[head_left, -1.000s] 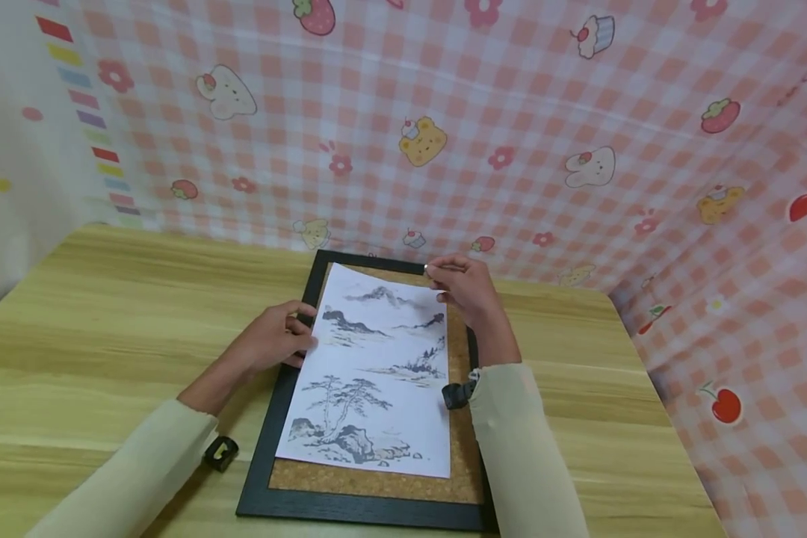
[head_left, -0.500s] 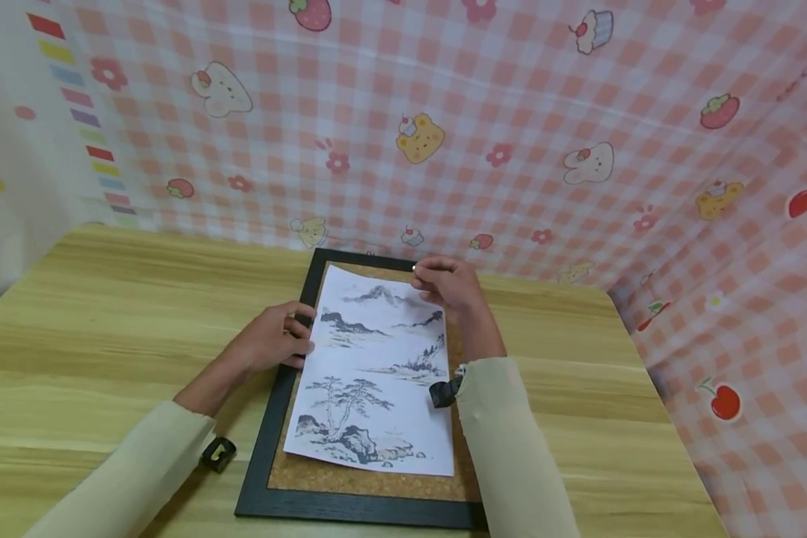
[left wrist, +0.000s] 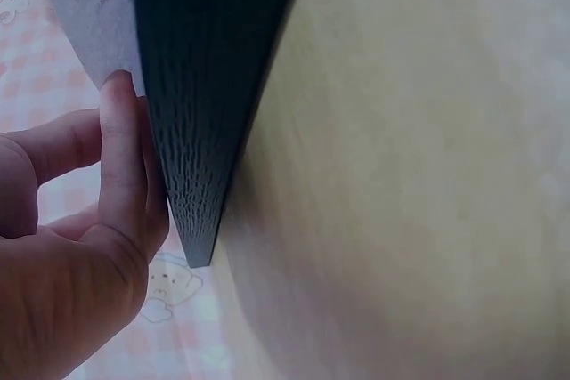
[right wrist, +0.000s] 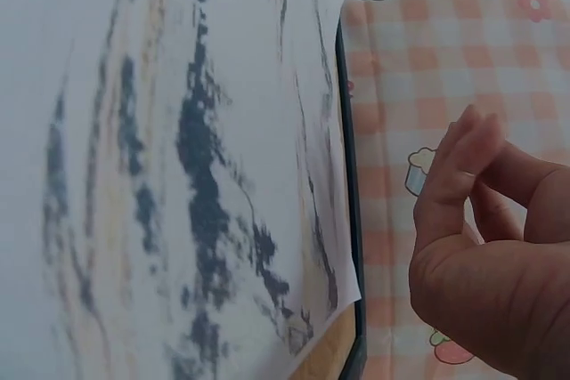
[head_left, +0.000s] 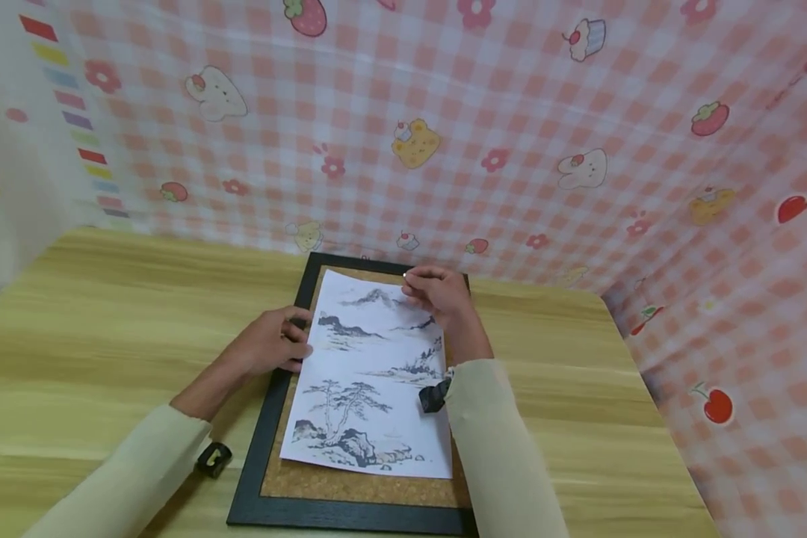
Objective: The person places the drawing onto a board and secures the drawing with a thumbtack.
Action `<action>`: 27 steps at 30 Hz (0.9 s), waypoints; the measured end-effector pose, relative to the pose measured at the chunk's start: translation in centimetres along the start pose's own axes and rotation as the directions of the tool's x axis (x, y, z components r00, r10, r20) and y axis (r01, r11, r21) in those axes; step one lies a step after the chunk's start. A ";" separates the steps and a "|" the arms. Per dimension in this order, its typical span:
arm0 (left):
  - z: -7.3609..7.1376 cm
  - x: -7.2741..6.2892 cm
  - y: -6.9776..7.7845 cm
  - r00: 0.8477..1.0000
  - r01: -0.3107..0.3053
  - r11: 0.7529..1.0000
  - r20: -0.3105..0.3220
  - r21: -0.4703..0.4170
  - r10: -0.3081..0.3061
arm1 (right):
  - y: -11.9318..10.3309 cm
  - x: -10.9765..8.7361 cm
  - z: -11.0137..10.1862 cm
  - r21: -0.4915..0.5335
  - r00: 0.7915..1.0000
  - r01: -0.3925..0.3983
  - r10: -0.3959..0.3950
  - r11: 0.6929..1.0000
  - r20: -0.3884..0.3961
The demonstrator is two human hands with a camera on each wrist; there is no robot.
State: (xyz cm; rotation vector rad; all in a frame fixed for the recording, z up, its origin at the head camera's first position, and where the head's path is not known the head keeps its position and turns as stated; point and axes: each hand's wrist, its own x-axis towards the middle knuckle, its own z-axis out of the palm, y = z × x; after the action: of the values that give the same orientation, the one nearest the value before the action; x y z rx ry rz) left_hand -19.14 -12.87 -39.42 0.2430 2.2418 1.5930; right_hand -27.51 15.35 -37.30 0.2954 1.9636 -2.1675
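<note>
A white sheet with an ink landscape print (head_left: 356, 366) lies over a corkboard (head_left: 350, 489) in a black wooden frame (head_left: 329, 513). My left hand (head_left: 269, 342) reaches across the frame's left side, its loosely bent fingers at the sheet's left edge. One fingertip (left wrist: 118, 86) meets the paper in the left wrist view. Above the sheet's upper right part, my right hand (head_left: 440, 295) pinches a tiny whitish thing (head_left: 405, 275) between thumb and forefinger. That thing is too small to identify. The right wrist view shows the pinching fingers (right wrist: 445, 189) beyond the sheet.
The board lies on a light wood table (head_left: 128, 321), its far end close to a pink checked cloth (head_left: 350, 202) with cartoon prints. More of this cloth hangs along the right side (head_left: 746, 329). Table surface extends on both sides of the board.
My right hand has moved left along the board's far end, the tiny whitish thing still in its pinch. The sheet's lower end shifted slightly to the right on the board. My left hand stays there.
</note>
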 end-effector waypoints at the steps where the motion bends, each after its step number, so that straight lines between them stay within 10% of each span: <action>1: -0.1 -0.2 -0.1 1.000 0.003 1.000 -0.004 0.007 -0.003 | 0.2 0.1 0.2 -0.002 1.000 -0.009 0.009 1.000 0.006; 27: 0.2 0.1 -0.7 1.000 -0.026 1.000 0.007 -0.009 0.026 | 2.0 2.0 1.4 -0.140 0.997 -0.073 0.069 0.987 -0.028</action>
State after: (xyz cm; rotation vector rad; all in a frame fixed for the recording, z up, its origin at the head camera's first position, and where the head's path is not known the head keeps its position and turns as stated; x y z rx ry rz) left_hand -19.05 -12.91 -40.17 0.2766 2.2347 1.6125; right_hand -28.88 13.69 -39.67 0.3635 2.0734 -1.9791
